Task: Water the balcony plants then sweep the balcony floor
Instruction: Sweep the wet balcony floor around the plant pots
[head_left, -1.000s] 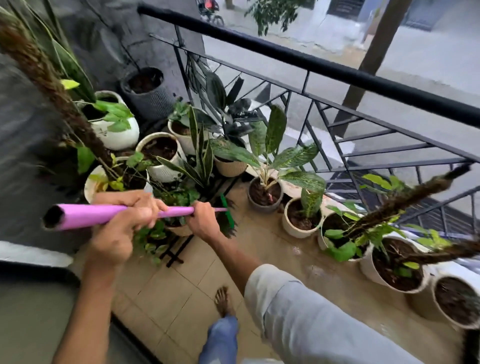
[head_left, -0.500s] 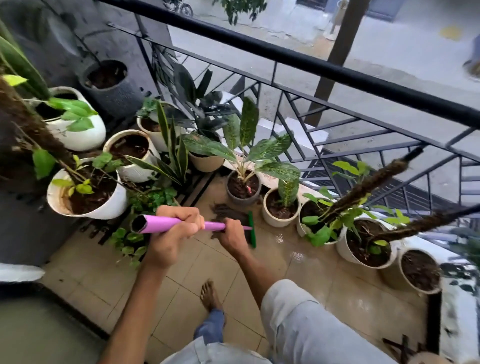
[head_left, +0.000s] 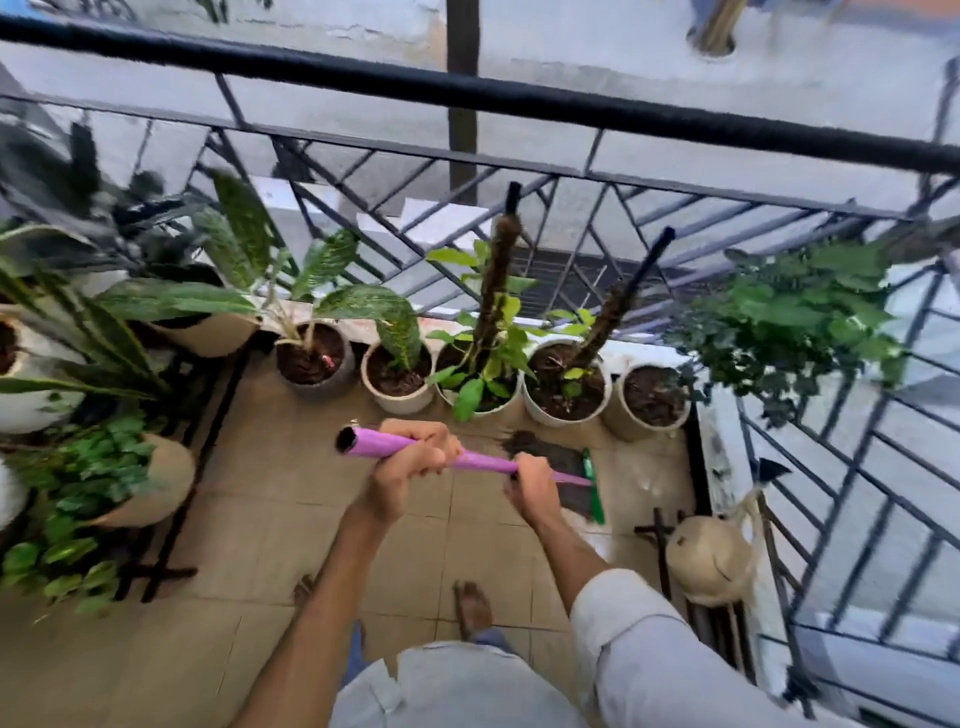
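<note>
Broom now nearer the right-hand pots — left hand and right hand both grip it.

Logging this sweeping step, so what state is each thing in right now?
left hand: grips broom handle near its top.
right hand: grips handle lower down.
broom: bristles on the tiled floor, by the pots.
row of pots: upright, soil dark.
tan watering pot: resting at the railing.

My broom has swept right along the pot row; its head now sits below the moss-pole pots.
</note>
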